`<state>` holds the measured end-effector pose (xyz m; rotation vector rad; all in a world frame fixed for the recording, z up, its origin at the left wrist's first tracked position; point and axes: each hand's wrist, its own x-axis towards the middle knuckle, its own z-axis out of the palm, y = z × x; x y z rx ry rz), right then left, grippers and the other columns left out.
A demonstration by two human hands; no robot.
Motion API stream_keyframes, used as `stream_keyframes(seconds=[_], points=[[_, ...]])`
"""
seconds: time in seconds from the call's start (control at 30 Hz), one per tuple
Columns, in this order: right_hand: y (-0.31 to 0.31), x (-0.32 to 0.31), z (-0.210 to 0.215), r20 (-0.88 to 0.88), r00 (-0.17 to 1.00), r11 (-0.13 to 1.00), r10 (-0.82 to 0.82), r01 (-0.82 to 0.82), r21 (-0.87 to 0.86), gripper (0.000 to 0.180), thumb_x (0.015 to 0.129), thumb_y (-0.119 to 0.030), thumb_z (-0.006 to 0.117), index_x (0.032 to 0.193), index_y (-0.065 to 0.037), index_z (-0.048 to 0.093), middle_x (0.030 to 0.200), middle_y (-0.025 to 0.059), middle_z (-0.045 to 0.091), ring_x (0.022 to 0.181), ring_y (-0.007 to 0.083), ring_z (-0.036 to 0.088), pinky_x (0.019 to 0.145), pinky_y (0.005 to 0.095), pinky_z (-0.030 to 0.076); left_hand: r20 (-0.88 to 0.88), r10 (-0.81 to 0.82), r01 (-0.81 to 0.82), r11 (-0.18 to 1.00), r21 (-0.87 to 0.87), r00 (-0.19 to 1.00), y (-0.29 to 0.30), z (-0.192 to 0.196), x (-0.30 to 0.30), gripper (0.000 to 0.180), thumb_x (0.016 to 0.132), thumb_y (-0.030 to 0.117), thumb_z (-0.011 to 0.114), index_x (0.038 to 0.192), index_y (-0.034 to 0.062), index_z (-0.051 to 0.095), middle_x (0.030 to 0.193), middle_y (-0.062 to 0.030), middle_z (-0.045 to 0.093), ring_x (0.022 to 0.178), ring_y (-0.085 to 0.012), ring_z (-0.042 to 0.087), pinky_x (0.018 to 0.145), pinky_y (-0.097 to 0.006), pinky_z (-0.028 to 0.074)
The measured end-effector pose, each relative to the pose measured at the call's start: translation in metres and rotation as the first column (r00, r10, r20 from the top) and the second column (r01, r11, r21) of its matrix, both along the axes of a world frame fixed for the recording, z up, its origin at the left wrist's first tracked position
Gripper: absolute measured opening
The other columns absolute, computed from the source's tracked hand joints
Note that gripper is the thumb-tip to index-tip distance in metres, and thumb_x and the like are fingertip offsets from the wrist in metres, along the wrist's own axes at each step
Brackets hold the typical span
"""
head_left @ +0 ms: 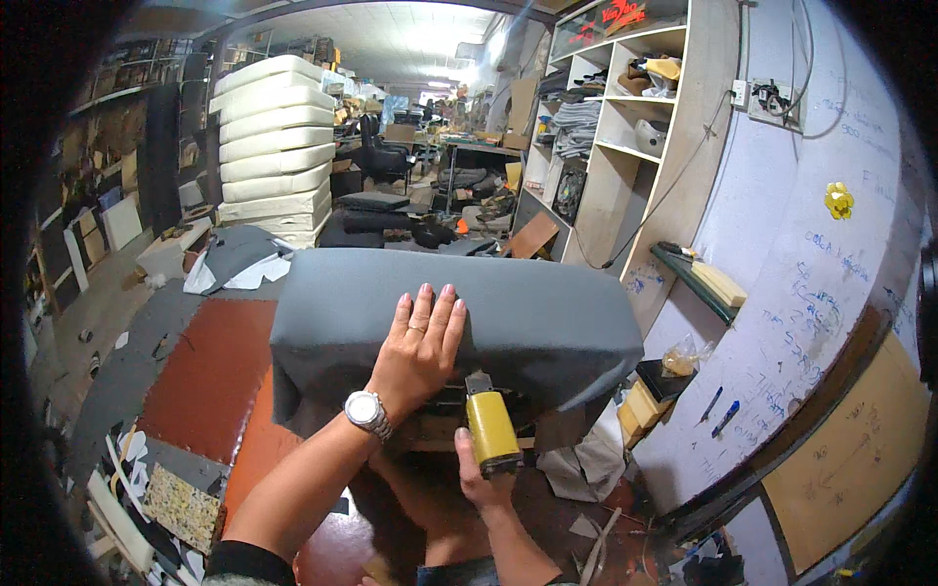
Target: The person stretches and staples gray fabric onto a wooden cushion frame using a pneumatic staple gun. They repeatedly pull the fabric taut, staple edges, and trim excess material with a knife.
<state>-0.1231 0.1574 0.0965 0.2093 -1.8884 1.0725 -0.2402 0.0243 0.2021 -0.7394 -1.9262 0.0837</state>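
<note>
Resting flat, fingers nearly together, L hand (422, 344) lies on the grey cover (552, 308), dead ahead; R hand (484, 490) grips a yellow tool (491, 430) (prob. a stapler) near the cover's lower edge. Fastening step, apparently; next calls for tautness. White cushions (274, 146) beyond.

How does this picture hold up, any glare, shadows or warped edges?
Head view: black vignetting closes in around the rim; head view: the bright white ceiling light glares near the top; head view: the white-and-wood open shelving unit leans outward, likely fisheye distortion; head view: the lower front of the grey fabric-covered padded piece falls into shadow, while the bare left hand looks fairly sharp.
</note>
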Motion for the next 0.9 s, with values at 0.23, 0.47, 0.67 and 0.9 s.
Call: stream_keyframes(seconds=[0.23,0.47,0.67,0.9], points=[[-0.007,0.008,-0.022,0.044,0.999,0.999,-0.020,0.022,-0.040,0.024,0.088,-0.021,0.080,0.100,-0.003,0.069,0.087,0.0125,0.074,0.074,0.0301,0.074,0.072,0.0376,0.059,0.112,-0.034,0.026,0.997,0.069,0.993,0.001,0.012,0.031,0.088,0.076,0.032,0.088,0.150,0.0024,0.050,0.157,-0.0215,0.051,0.143,-0.0445,0.051,0.120,-0.058,0.039],[0.015,0.023,-0.025,0.135,0.989,0.954,0.057,-0.014,-0.300,0.016,0.093,-0.018,0.073,0.090,-0.003,0.069,0.072,0.0104,0.068,0.067,0.0305,0.070,0.063,0.0406,0.054,0.153,-0.787,-0.345,-0.080,0.935,0.598,-0.036,-0.048,0.127,0.031,0.101,0.026,0.072,0.120,0.0032,0.064,0.104,-0.0118,0.073,0.098,-0.0220,0.070,0.090,-0.040,0.058],[0.008,0.015,-0.004,0.188,0.957,0.889,0.219,-0.117,-0.443,0.016,0.095,-0.018,0.074,0.099,-0.003,0.070,0.085,0.0118,0.071,0.076,0.0306,0.069,0.066,0.0431,0.053,-0.459,-0.828,-0.455,-0.561,0.692,0.323,-0.052,-0.051,0.054,0.068,0.099,0.057,0.069,0.138,0.0029,0.057,0.134,-0.0136,0.064,0.123,-0.0264,0.063,0.103,-0.046,0.053],[-0.002,-0.025,0.038,0.253,0.952,0.927,0.170,-0.067,-0.370,0.031,0.098,-0.029,0.074,0.101,0.002,0.069,0.088,0.0123,0.072,0.078,0.0277,0.071,0.070,0.0411,0.054,-0.394,-0.835,-0.429,-0.539,0.724,0.384,-0.026,-0.012,0.013,0.065,0.099,0.057,0.070,0.125,-0.0033,0.066,0.120,-0.0105,0.070,0.105,-0.0246,0.069,0.094,-0.043,0.056]])
